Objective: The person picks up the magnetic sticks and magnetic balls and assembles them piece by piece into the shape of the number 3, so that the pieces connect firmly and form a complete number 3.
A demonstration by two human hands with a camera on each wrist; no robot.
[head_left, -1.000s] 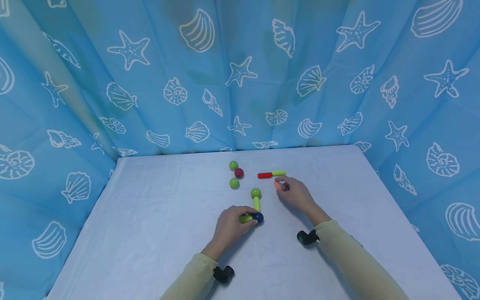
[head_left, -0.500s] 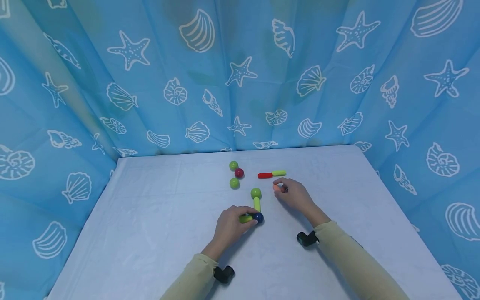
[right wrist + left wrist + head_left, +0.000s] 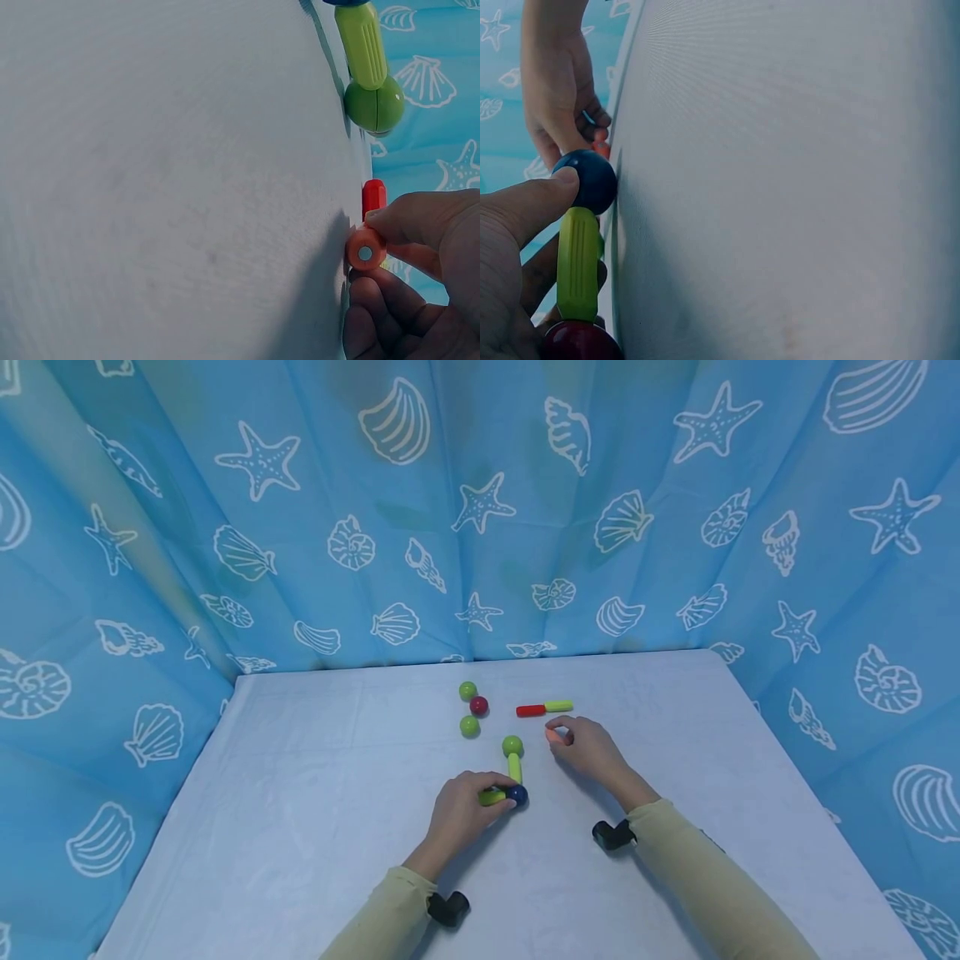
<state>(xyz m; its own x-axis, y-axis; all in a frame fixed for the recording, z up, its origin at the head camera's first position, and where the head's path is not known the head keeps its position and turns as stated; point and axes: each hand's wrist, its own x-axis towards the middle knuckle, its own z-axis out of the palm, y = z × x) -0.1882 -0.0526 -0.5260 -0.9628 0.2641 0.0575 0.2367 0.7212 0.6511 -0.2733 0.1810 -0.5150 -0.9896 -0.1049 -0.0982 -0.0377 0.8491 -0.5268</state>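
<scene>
My left hand (image 3: 461,810) pinches a dark blue ball (image 3: 517,795), the thumb lying on it in the left wrist view. A yellow-green ribbed magnetic rod (image 3: 577,262) joins that ball to a dark red ball (image 3: 581,343), which the hand covers in the head view. From the blue ball another yellow-green rod (image 3: 514,768) runs away to a green ball (image 3: 512,745). Between thumb and fingers, my right hand (image 3: 594,752) holds a short orange rod (image 3: 555,737) just to the right of the green ball. Its round end with a silver disc (image 3: 365,253) faces the right wrist camera.
Two loose green balls (image 3: 469,726) and a red ball (image 3: 478,706) lie farther back on the white-covered table (image 3: 315,777). Beyond the right hand, a red rod (image 3: 531,711) and a yellow-green rod (image 3: 558,706) lie end to end. A blue shell-print curtain (image 3: 480,560) surrounds the table.
The right hand has shifted slightly left and nearer with the orange rod, mostly in the first half second. The left hand and the joined pieces have stayed in place.
</scene>
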